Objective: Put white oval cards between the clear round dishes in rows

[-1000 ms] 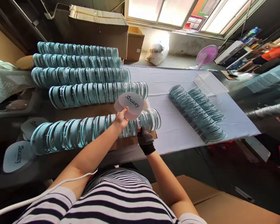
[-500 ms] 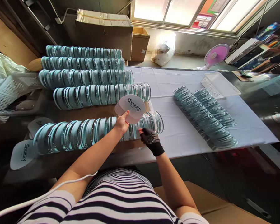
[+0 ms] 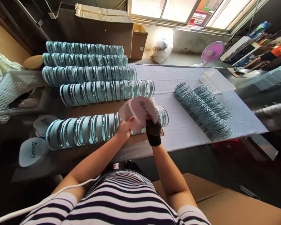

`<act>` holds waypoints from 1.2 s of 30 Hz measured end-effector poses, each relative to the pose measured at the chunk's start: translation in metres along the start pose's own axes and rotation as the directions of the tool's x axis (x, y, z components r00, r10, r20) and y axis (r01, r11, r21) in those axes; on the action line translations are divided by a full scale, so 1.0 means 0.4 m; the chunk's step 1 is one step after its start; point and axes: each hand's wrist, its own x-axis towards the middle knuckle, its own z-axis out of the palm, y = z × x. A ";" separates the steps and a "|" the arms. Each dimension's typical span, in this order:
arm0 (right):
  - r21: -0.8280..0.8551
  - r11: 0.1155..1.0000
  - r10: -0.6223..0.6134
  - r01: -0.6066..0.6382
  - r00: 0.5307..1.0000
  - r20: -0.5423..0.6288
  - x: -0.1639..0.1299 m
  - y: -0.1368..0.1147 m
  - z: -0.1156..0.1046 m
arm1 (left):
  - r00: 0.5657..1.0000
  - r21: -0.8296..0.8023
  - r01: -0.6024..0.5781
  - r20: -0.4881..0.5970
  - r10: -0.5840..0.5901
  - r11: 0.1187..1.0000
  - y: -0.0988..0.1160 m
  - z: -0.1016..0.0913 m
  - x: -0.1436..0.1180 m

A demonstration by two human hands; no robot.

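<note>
A stack of round white printed labels (image 3: 137, 113) is held between both hands above the nearest row of clear teal-edged discs (image 3: 84, 131). My bare left hand (image 3: 125, 128) grips the stack at its lower left edge. My right hand (image 3: 153, 130), in a black dotted glove, pinches the stack's right edge; the print is blurred. The row's right end (image 3: 163, 116) shows just past the stack.
Several more rows of discs (image 3: 89, 73) lie behind. Two fanned rows of discs (image 3: 202, 109) rest on the white cloth (image 3: 175, 81) beside a white tray (image 3: 215, 80). More white labels (image 3: 32, 151) lie at left. A cardboard box (image 3: 227, 206) sits below.
My right hand rose from the disc row to the label stack and took hold of its right edge. The stack tilted and blurred; my left hand kept its grip.
</note>
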 end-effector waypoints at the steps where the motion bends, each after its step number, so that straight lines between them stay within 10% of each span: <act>1: 0.016 0.995 0.103 -0.102 0.990 -0.092 -0.007 0.015 -0.018 | 1.000 -0.018 -0.012 -0.009 0.012 1.000 0.016 0.006 0.008; 4: -0.080 0.988 0.117 -0.135 0.973 -0.198 -0.071 0.063 -0.087 | 0.998 -0.087 -0.067 0.000 0.067 0.994 0.072 0.033 0.056; 11: -0.443 0.891 0.013 0.102 0.968 0.249 -0.278 0.110 -0.044 | 0.995 -0.115 -0.001 -0.099 -0.011 0.993 0.103 0.040 0.162; 17: -0.501 0.855 0.068 0.134 0.929 0.364 -0.155 0.060 0.079 | 0.998 -0.105 -0.025 -0.063 0.019 0.994 0.085 0.024 0.155; 32: -0.496 0.860 0.088 0.119 0.923 0.374 -0.113 0.069 0.132 | 0.999 -0.103 0.014 -0.034 -0.018 0.995 0.086 0.023 0.153; 36: -0.223 0.967 0.210 -0.122 0.879 0.429 -0.115 0.054 0.122 | 1.000 -0.102 0.012 -0.025 -0.015 0.995 0.082 0.017 0.150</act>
